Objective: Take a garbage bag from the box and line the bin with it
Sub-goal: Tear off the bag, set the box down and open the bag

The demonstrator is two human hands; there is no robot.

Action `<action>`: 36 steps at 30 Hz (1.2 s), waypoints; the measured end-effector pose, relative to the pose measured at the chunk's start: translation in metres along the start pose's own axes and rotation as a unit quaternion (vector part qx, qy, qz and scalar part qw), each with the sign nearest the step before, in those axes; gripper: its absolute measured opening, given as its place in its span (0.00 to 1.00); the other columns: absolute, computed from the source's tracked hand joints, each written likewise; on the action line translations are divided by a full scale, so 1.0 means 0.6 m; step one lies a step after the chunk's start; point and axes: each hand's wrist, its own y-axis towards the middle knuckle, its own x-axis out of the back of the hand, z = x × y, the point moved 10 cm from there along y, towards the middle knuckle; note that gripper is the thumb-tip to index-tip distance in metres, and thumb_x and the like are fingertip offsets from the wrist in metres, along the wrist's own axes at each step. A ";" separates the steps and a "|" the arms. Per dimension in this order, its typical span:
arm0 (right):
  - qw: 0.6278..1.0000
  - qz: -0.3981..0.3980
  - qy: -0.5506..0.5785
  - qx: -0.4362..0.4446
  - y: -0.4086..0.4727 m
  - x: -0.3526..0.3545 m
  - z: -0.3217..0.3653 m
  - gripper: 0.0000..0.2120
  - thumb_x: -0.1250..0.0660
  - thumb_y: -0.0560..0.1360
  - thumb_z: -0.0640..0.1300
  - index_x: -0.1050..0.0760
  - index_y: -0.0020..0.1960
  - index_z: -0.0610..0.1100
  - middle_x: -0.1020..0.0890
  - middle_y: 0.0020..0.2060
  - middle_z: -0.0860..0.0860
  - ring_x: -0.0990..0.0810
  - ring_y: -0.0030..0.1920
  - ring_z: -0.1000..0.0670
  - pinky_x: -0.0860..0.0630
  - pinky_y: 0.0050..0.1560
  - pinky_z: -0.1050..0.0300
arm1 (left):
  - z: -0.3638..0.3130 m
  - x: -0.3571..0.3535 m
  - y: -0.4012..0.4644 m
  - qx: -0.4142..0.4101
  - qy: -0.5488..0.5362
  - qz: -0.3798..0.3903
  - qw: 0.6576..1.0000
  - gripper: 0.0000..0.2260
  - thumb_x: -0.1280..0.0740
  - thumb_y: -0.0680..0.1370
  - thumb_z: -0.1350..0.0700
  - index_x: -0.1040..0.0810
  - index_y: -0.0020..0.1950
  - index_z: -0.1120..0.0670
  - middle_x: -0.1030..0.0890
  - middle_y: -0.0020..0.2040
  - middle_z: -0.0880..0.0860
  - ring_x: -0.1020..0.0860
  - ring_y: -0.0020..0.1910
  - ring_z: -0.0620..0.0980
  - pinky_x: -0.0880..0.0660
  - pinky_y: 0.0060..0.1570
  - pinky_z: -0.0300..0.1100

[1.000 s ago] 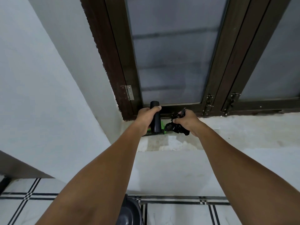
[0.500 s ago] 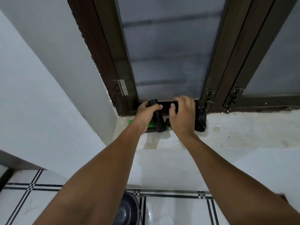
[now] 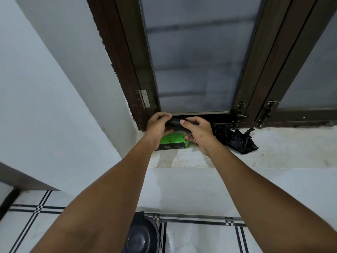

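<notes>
- A dark brown wooden window frame with frosted glass panes (image 3: 193,57) fills the upper part of the view; its lower rail runs along the far edge of the sill.
- A pale, mottled concrete window sill (image 3: 273,152) stretches across the middle, with a white wall below it.
- A white tiled floor with black crossed lines (image 3: 200,238) lies at the bottom.
- A round dark plastic bin (image 3: 142,238) stands on that floor, low in the view between the two forearms and partly cut off by the lower edge.
- A crumpled loose black plastic bag (image 3: 237,139) lies on the sill, just right of the right hand.
- A flat green cardboard box with dark print (image 3: 173,141) sits on the sill, directly under both hands.
- The left hand (image 3: 157,126) curls its fingers round the left end of a black roll of garbage bags (image 3: 176,124), held above the box.
- The right hand (image 3: 199,135) grips the roll's right end, thumb laid on top.
</notes>
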 end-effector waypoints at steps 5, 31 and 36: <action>0.994 -0.107 0.007 0.020 0.000 0.054 0.019 0.07 0.25 0.73 0.39 0.22 0.48 0.45 0.19 0.44 0.48 0.23 0.39 0.52 0.25 0.35 0.59 | -0.042 0.009 -0.008 -0.184 0.506 -0.017 0.843 0.13 0.39 0.81 0.47 0.19 0.60 0.48 0.19 0.59 0.52 0.24 0.61 0.57 0.29 0.62 0.53; 0.995 -0.075 -0.072 0.016 -0.051 0.002 0.058 0.07 0.39 0.78 0.41 0.30 0.56 0.44 0.25 0.44 0.50 0.27 0.43 0.52 0.26 0.45 0.52 | -0.052 0.027 -0.051 -0.215 0.484 0.056 0.846 0.25 0.22 0.71 0.58 0.23 0.68 0.52 0.24 0.61 0.57 0.24 0.59 0.55 0.30 0.55 0.39; 0.991 -0.062 -0.089 0.075 -0.051 -0.005 0.071 0.04 0.28 0.77 0.44 0.20 0.49 0.44 0.18 0.46 0.48 0.20 0.46 0.51 0.22 0.44 0.58 | -0.052 0.054 -0.043 -0.188 0.445 0.020 0.876 0.25 0.21 0.71 0.56 0.24 0.67 0.52 0.24 0.59 0.56 0.26 0.53 0.51 0.31 0.49 0.39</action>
